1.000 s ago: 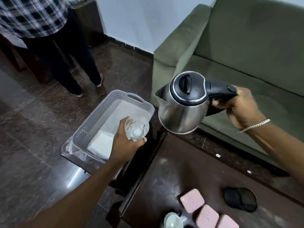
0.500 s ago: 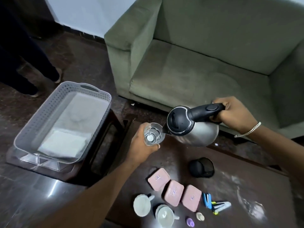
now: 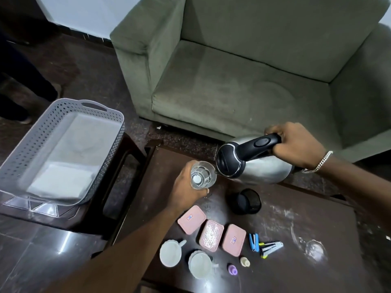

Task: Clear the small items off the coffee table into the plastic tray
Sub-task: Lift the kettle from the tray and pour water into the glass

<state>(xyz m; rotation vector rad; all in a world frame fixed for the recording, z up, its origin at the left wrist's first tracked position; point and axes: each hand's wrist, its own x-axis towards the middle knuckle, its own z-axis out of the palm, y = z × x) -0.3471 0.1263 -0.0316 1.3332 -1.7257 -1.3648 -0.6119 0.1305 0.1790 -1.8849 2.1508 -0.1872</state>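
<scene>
Left hand [image 3: 186, 187] wrapped around a clear drinking glass [image 3: 203, 175], held upright over the dark wooden coffee table [image 3: 296, 218]. Right hand [image 3: 296, 144] clenched on the black handle of a steel electric kettle [image 3: 249, 163], tipped with its spout at the glass rim at 3 o'clock, probably to pour. Grey perforated plastic tray [image 3: 63, 149] sits on a side stand at 9 o'clock, holding no table items. Three pink lidded boxes [image 3: 211, 234], two white cups [image 3: 184, 258], staplers [image 3: 264, 246] wait at 6 o'clock.

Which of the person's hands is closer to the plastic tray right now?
The left hand, holding a glass over the table beside the tray. The right hand grips the kettle farther off, on the glass's other side.
</scene>
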